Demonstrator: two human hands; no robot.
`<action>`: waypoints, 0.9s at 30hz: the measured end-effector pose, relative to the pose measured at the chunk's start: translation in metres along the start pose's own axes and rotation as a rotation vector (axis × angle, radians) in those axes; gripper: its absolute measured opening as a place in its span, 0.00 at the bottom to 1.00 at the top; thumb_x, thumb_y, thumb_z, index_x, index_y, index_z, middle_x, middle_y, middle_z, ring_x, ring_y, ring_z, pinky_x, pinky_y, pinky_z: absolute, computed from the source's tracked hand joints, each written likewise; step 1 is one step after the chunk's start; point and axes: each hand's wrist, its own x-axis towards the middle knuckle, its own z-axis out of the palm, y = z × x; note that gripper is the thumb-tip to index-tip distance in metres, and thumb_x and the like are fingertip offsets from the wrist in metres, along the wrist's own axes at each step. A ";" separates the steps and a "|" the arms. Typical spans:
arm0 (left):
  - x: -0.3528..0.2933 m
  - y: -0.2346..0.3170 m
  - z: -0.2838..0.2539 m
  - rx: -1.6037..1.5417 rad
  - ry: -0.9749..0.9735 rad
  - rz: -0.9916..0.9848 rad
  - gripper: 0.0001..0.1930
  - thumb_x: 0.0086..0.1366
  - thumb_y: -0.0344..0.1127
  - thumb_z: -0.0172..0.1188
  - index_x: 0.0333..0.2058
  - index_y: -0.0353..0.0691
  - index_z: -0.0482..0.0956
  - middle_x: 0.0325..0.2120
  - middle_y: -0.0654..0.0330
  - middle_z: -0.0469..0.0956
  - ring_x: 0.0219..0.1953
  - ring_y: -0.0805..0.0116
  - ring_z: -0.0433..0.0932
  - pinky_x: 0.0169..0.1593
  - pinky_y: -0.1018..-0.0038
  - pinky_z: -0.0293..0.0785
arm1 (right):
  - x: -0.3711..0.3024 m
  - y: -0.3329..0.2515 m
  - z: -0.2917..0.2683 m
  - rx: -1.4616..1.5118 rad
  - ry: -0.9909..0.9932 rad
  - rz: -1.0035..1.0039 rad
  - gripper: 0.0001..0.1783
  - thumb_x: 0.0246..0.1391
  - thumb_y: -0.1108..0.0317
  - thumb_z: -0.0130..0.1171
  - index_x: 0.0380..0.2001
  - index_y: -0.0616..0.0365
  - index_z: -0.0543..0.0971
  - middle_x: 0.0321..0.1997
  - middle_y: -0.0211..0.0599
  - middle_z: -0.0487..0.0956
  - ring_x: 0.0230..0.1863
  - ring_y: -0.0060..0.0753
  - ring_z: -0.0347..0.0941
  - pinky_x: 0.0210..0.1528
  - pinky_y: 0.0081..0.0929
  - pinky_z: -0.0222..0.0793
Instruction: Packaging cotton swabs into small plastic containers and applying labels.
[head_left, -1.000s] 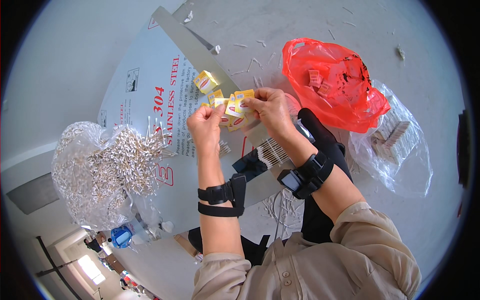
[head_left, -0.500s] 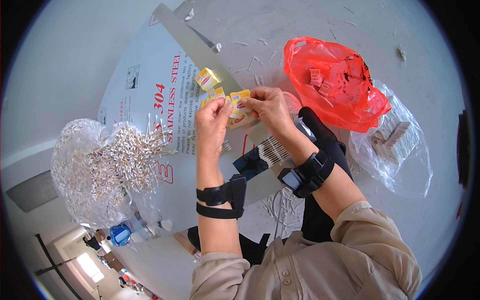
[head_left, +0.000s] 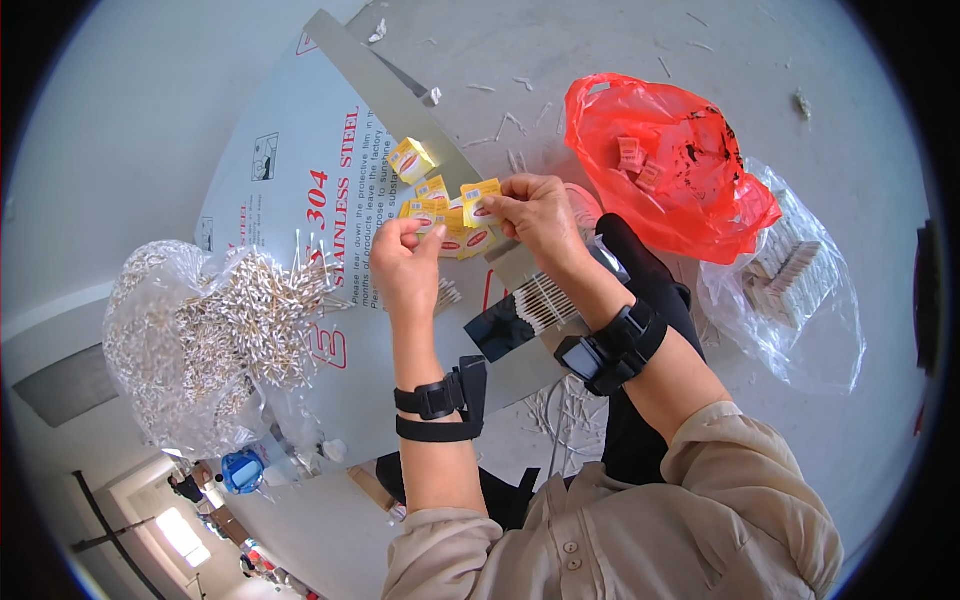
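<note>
A small yellow paper label (head_left: pixel 481 201) is pinched in the right hand (head_left: pixel 535 215) above the steel sheet (head_left: pixel 290 200). The left hand (head_left: pixel 405 262) sits just beside it, fingers closing on more yellow labels (head_left: pixel 440 215). Cotton swabs (head_left: pixel 545 300) lie below the wrists; a clear bag of swabs (head_left: pixel 200 340) sits left, a red bag (head_left: pixel 670 160) right.
</note>
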 end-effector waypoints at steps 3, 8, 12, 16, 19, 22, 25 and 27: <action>-0.006 0.031 0.006 -0.652 -0.297 -0.256 0.07 0.53 0.27 0.67 0.27 0.30 0.77 0.21 0.63 0.76 0.22 0.79 0.71 0.28 0.81 0.67 | 0.000 0.001 -0.002 0.012 -0.019 0.007 0.05 0.51 0.74 0.62 0.27 0.66 0.80 0.18 0.26 0.73 0.16 0.12 0.60 0.17 0.13 0.54; -0.002 0.022 0.017 -0.623 -0.278 -0.238 0.06 0.54 0.26 0.65 0.26 0.29 0.77 0.19 0.65 0.74 0.20 0.81 0.68 0.25 0.83 0.65 | 0.001 0.001 0.000 0.036 -0.059 0.024 0.05 0.51 0.74 0.62 0.29 0.66 0.80 0.20 0.26 0.74 0.17 0.11 0.62 0.18 0.13 0.56; -0.003 0.020 0.012 -0.758 -0.335 -0.293 0.07 0.54 0.28 0.66 0.25 0.30 0.77 0.17 0.67 0.72 0.18 0.83 0.65 0.21 0.85 0.59 | 0.000 -0.002 -0.001 0.101 -0.029 0.070 0.04 0.51 0.74 0.62 0.29 0.66 0.80 0.20 0.26 0.74 0.18 0.11 0.62 0.18 0.12 0.55; -0.011 0.009 -0.009 -0.495 -0.112 -0.233 0.09 0.57 0.32 0.65 0.24 0.35 0.75 0.16 0.69 0.70 0.16 0.84 0.62 0.18 0.84 0.56 | 0.001 0.000 -0.003 0.116 -0.012 0.092 0.04 0.51 0.74 0.62 0.26 0.64 0.79 0.19 0.26 0.73 0.16 0.11 0.61 0.18 0.11 0.54; -0.025 -0.051 -0.060 -0.344 0.212 -0.187 0.08 0.60 0.33 0.62 0.25 0.36 0.75 0.16 0.68 0.69 0.15 0.83 0.62 0.16 0.85 0.56 | -0.001 -0.003 -0.008 0.142 0.014 0.120 0.05 0.48 0.75 0.64 0.22 0.64 0.79 0.17 0.26 0.73 0.16 0.12 0.62 0.17 0.14 0.56; -0.069 -0.157 -0.158 -0.141 0.585 -0.311 0.06 0.55 0.30 0.62 0.26 0.32 0.78 0.18 0.66 0.70 0.21 0.77 0.67 0.25 0.78 0.64 | -0.002 -0.007 -0.006 0.129 -0.010 0.092 0.05 0.48 0.73 0.63 0.22 0.63 0.79 0.17 0.23 0.72 0.16 0.11 0.62 0.17 0.12 0.54; -0.142 -0.244 -0.240 0.271 0.835 -0.407 0.07 0.50 0.29 0.65 0.24 0.30 0.77 0.21 0.62 0.73 0.24 0.70 0.70 0.30 0.74 0.68 | -0.001 -0.007 -0.003 0.113 -0.014 0.113 0.05 0.49 0.73 0.63 0.23 0.62 0.79 0.17 0.22 0.72 0.15 0.10 0.62 0.16 0.11 0.52; -0.186 -0.275 -0.287 0.319 0.847 -0.616 0.09 0.49 0.30 0.67 0.25 0.31 0.78 0.21 0.61 0.73 0.23 0.69 0.69 0.28 0.72 0.67 | 0.000 -0.006 -0.006 0.134 -0.052 0.100 0.05 0.50 0.72 0.63 0.26 0.63 0.80 0.18 0.23 0.73 0.15 0.09 0.61 0.16 0.09 0.50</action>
